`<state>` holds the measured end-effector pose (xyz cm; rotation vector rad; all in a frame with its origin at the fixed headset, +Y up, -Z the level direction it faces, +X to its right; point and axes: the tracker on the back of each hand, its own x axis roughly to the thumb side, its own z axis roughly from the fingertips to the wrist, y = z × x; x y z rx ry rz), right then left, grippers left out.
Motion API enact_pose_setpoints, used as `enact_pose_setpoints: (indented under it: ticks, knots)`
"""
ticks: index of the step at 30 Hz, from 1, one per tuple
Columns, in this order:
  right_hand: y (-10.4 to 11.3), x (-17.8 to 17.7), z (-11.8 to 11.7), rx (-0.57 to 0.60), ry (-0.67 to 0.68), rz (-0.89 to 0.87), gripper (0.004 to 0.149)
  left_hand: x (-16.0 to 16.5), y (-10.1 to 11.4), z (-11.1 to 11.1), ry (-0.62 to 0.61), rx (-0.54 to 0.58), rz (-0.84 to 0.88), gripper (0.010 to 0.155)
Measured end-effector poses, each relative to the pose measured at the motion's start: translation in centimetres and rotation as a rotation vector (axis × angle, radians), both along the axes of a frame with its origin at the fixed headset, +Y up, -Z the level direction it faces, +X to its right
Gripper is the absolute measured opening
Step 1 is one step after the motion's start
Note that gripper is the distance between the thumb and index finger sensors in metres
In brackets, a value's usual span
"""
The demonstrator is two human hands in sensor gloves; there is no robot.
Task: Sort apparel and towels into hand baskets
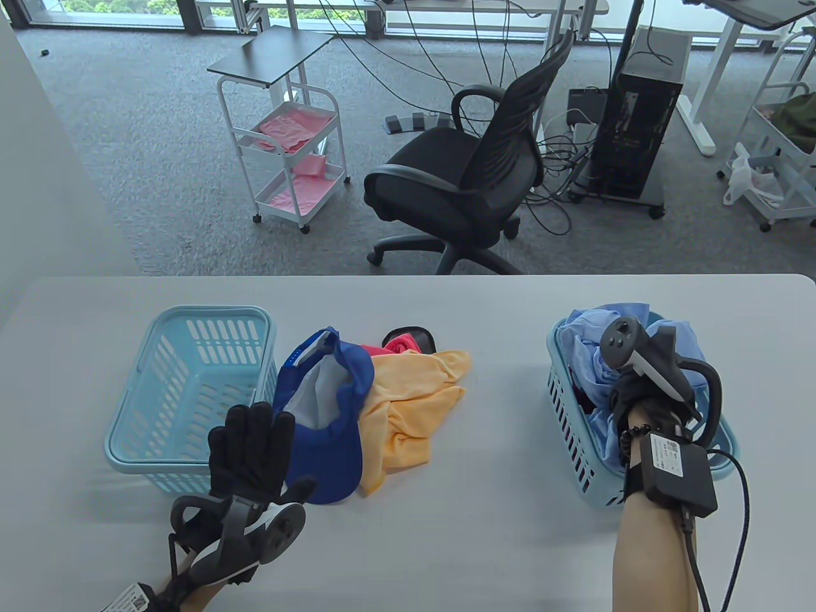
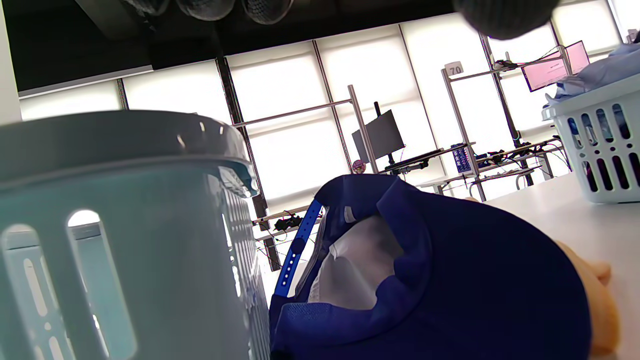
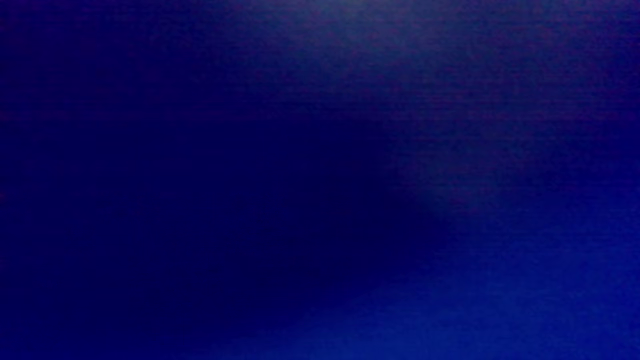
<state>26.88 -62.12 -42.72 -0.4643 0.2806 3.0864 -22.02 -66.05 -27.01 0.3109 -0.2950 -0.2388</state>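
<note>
Two baskets: right hand (image 1: 628, 389) buried in blue cloth in right basket (image 1: 564, 389) (grip unseen). Left hand (image 1: 250, 446) spread, empty, beside blue cap (image 1: 331, 440); next, probably grasp it.

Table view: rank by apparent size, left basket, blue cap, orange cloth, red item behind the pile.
1. Left basket
2. Blue cap and orange cloth: look alike and overlap, so unranked
3. Red item, mostly hidden, so its real size is unclear
</note>
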Motion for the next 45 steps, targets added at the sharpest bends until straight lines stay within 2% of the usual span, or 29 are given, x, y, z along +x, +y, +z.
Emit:
enact_pose_setpoints:
  ticks: [20, 24, 26, 32, 37, 43, 45]
  knots:
    - [-4.7, 1.1, -2.6, -0.334, 0.022, -0.150, 0.073, 0.0, -0.1, -0.2, 0.019, -0.022, -0.009, 0.093]
    - [-4.7, 1.4, -2.6, -0.382, 0.025, -0.199, 0.080, -0.1, 0.0, -0.2, 0.025, -0.022, -0.008, 0.093]
    - [-3.9, 1.6, -2.3, -0.403, 0.021, -0.241, 0.085, -0.1, 0.0, -0.3, 0.025, -0.022, -0.007, 0.093]
    - [-0.2, 1.7, -0.9, -0.290, 0.046, -0.248, 0.082, -0.1, 0.0, -0.3, 0.025, -0.023, -0.006, 0.093]
    - [3.0, 0.7, 0.8, -0.111, 0.083, -0.246, 0.076, -0.3, 0.2, -0.4, 0.035, -0.015, 0.001, 0.093]
    - [6.7, -3.9, 3.6, 0.200, 0.136, -0.284, 0.067, -0.9, 0.5, -0.8, 0.058, -0.015, 0.019, 0.093]
    - [7.4, -6.2, 4.4, 0.257, 0.173, -0.320, 0.067, -1.1, 0.6, -0.9, 0.066, -0.015, 0.024, 0.093]
